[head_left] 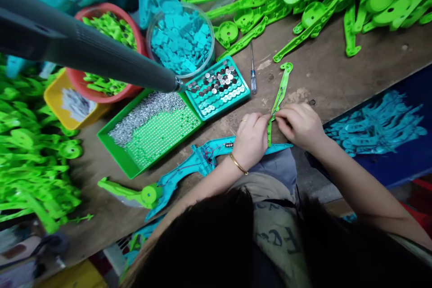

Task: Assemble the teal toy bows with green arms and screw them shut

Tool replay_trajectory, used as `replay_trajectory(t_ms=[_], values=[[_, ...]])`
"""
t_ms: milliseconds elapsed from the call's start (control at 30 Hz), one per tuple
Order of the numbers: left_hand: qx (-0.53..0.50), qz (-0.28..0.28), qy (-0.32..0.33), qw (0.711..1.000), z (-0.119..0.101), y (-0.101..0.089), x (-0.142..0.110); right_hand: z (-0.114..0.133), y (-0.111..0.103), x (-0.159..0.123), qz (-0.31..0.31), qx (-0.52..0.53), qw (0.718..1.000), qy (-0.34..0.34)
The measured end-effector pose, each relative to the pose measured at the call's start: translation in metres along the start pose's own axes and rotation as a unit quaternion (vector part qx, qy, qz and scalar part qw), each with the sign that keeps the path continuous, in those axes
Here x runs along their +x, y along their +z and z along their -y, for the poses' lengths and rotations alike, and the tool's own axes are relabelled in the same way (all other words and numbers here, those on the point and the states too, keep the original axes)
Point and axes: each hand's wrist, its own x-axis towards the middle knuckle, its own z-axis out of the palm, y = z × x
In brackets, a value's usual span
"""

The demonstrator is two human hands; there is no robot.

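The left hand (251,139) grasps a narrow bright-green plastic arm (281,92) near its lower end, thumb and fingers closed on it. The right hand (300,126) has its fingers bent in at the same part, fingertips against its edge; whether they pinch the part or some small item cannot be told. From the hands, the green arm points up toward one o'clock, over the bench (317,72).

Under the left hand and forearm lies a long blue plastic shell (199,159) with thin red wires (209,155) and a small coiled metal piece (228,145). The green arm's lower end overlaps its right stretch; whether the two touch is unclear.

Taking the hands as the dial's centre, a screwdriver (254,82) with a clear blue handle lies near eleven o'clock. A teal tray (245,94) of small round metal discs (224,78) sits at ten, against a green perforated tray (162,141) of small silvery pieces (148,110) at nine. Beyond are a clear round tub (213,45) of blue pieces, a red bowl (137,38) of green pieces and a yellow container (56,103). A green part with a round cup (148,195) rests at eight, blue parts (378,123) at three, and piled green arms (313,13) between twelve and two.
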Motion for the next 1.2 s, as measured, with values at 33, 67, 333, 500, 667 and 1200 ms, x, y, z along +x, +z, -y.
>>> replay_trajectory(t_ms=[33, 67, 333, 500, 667, 1200], values=[[0.001, 0.003, 0.001, 1.000, 0.000, 0.000, 0.000, 0.000, 0.001, 0.000, -0.003, 0.004, 1.000, 0.001], [0.003, 0.007, 0.002, 1.000, 0.000, 0.000, 0.000, 0.000, 0.001, 0.001, -0.004, 0.007, 1.000, 0.001], [0.025, 0.010, 0.001, 1.000, -0.001, 0.001, 0.001, 0.005, -0.005, 0.001, 0.047, -0.052, 0.997, -0.032], [0.032, 0.016, -0.004, 0.999, -0.003, 0.002, 0.002, 0.011, -0.016, -0.011, 0.123, -0.094, 0.988, 0.008], [0.027, 0.016, 0.004, 1.000, -0.002, 0.001, 0.002, 0.003, -0.020, -0.017, 0.147, 0.010, 0.984, 0.100], [-0.009, 0.069, -0.047, 0.996, -0.001, -0.001, 0.001, -0.001, 0.003, -0.003, 0.042, 0.010, 0.997, 0.062]])
